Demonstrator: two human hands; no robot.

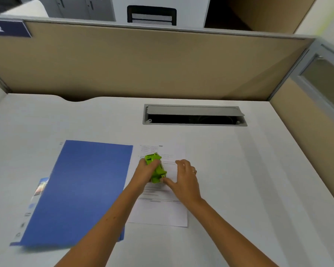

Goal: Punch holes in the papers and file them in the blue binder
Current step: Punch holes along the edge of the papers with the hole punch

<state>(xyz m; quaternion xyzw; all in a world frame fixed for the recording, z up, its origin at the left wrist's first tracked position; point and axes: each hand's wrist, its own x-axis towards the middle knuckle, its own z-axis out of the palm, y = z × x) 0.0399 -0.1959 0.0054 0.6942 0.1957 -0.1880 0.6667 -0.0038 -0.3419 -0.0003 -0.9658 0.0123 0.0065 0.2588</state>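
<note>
Gripping the green hole punch [155, 168] with curled fingers, the left hand [146, 171] holds it over the printed papers [160, 209] lying on the white desk [239, 180]. The right hand [184, 179], fingers loosely spread, touches the punch's near end with its thumb. The closed blue binder [81, 191] lies just left, overlapping the papers' edge.

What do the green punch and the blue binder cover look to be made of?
Green punch: probably moulded plastic, given its bright uniform colour and slight sheen. Blue binder: thin matte cover, plastic sheet or card; the blur leaves it open.
</note>
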